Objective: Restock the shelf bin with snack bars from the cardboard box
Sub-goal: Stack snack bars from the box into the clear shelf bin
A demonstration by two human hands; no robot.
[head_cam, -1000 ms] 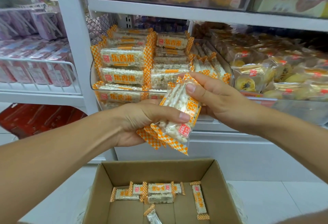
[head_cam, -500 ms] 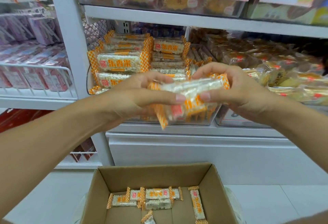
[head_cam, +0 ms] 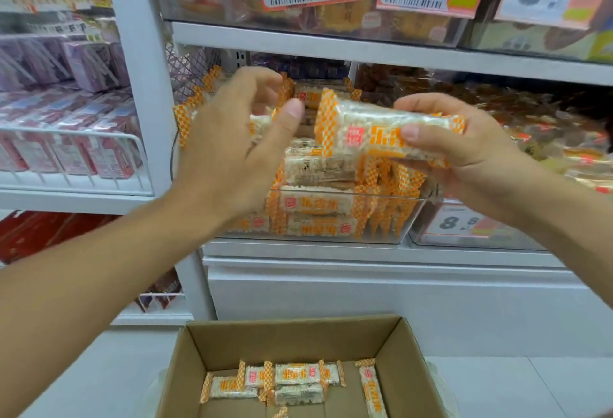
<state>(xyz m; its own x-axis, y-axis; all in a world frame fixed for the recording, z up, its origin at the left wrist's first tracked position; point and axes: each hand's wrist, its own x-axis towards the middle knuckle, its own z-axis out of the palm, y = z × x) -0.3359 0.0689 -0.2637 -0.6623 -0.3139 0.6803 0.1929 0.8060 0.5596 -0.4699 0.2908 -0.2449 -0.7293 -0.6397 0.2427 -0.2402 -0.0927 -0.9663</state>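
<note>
A bundle of rice snack bars sat mid-frame, pinched between the thumb and curled fingers of the right hand, just before the clear shelf bin. The left hand hung loosely spread, blurred, apparently holding nothing. The bin looked nearly full; a few bars remained in the cardboard box at bottom centre.
</note>
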